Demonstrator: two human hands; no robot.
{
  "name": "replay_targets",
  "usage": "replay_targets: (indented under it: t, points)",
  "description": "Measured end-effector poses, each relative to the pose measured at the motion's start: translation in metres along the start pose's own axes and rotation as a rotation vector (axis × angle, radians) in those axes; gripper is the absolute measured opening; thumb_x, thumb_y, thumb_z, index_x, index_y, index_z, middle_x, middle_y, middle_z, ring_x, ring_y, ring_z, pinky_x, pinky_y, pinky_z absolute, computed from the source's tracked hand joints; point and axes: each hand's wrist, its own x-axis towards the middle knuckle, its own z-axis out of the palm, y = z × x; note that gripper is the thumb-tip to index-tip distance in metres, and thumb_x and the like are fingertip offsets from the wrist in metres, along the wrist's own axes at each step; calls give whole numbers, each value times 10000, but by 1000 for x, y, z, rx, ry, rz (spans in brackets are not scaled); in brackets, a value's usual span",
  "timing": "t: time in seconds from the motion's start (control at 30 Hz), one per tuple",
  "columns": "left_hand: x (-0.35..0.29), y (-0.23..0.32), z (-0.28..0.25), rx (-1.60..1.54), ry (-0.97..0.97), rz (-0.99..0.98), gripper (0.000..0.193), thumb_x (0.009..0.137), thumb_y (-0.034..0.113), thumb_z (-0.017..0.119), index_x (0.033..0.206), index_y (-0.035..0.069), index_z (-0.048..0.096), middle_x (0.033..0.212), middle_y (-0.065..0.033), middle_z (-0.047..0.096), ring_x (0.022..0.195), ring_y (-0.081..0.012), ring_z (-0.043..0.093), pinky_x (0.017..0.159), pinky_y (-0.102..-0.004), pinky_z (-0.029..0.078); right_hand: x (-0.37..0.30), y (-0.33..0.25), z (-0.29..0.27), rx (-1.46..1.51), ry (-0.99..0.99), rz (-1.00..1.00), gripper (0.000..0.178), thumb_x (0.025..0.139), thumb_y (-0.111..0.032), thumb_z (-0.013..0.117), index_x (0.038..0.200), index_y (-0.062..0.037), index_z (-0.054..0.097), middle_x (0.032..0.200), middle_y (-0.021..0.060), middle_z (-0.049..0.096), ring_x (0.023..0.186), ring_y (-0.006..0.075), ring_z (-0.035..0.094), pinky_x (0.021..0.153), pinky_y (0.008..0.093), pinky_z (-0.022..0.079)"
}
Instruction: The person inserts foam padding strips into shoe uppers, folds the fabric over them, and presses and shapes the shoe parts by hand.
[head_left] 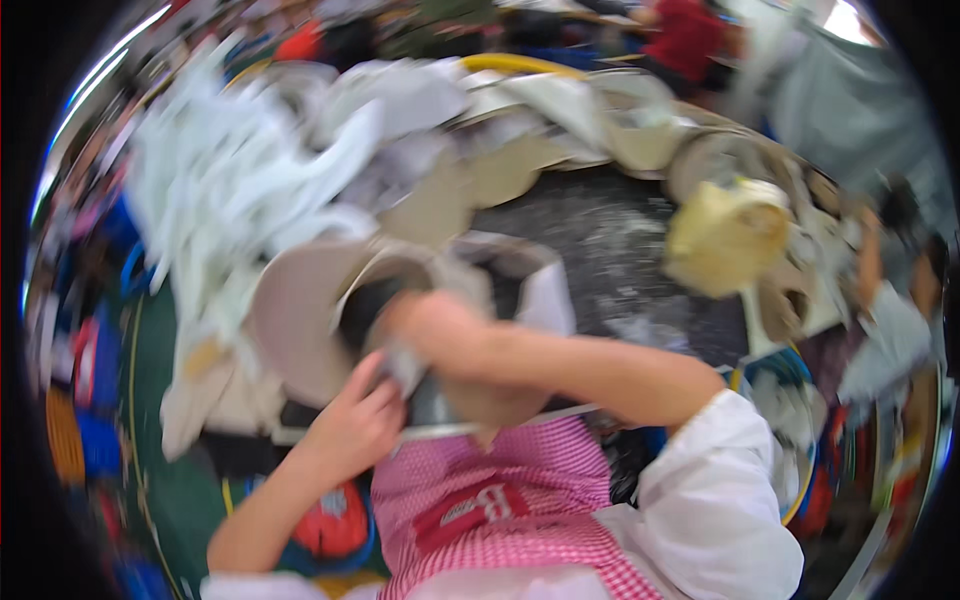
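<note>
Near right, a yellow-rimmed basket [803,497] holds pale scraps [778,420]. The dark tabletop [610,235] is open right of centre, bordered on its far side by beige pieces [515,165]. A lettered red patch [470,515] marks the apron [560,465]. Left hand [355,425]: fingers narrow, at a small grey piece [404,368] near the table's near edge; grip cannot be confirmed. Right hand [435,328]: blurred, finger state indeterminable, just right of a beige curved piece [295,315].

I wear a pink-and-white checked apron [565,462]; its front carries a red panel [452,522] with pale lettering [494,503]; my right sleeve [715,500] is white, loose, creased, ending near the elbow; my left sleeve [258,587], also white, shows partly; left hand [362,420] and right hand [440,332] are bare.
</note>
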Motion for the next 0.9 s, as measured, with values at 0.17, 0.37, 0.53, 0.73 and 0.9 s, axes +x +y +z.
replay_targets:
  t: [0.17,0.37,0.53,0.73,0.9]
  points:
    - [-10,1,-2,2,-22,-92,207,670,127,571,809,3,661,835,-64,615,880,-161,563,1079,-468,339,-2,10,0,190,131,-55,171,767,-149,606,862,-9,632,906,151,624,863,312,637,709,409,524]
    - [-1,10,-1,55,-55,-382,237,691,122,552,871,-16,622,806,-86,585,883,-203,564,1043,-392,358,-22,1,-20,286,114,-138,221,799,-188,601,928,-13,641,915,120,603,880,298,608,727,404,509]
    - [5,24,7,271,-113,-342,239,701,126,553,884,-14,616,849,-90,580,886,-216,564,1005,-350,362,-20,2,-5,176,227,-142,229,766,-175,624,916,-2,634,921,107,589,906,275,589,735,377,513]
    - [-6,6,12,-187,208,-560,308,710,84,561,1006,22,616,937,-56,624,883,-178,565,1013,-402,365,-20,4,-9,286,323,-208,229,763,-188,615,877,8,647,862,140,602,875,292,597,738,392,508]
    - [-6,7,7,-275,150,-601,385,699,44,569,1082,43,608,1018,-36,638,880,-167,566,1029,-451,353,-12,-5,-17,207,182,-51,224,770,-188,603,868,7,653,844,156,612,869,306,610,732,408,507]
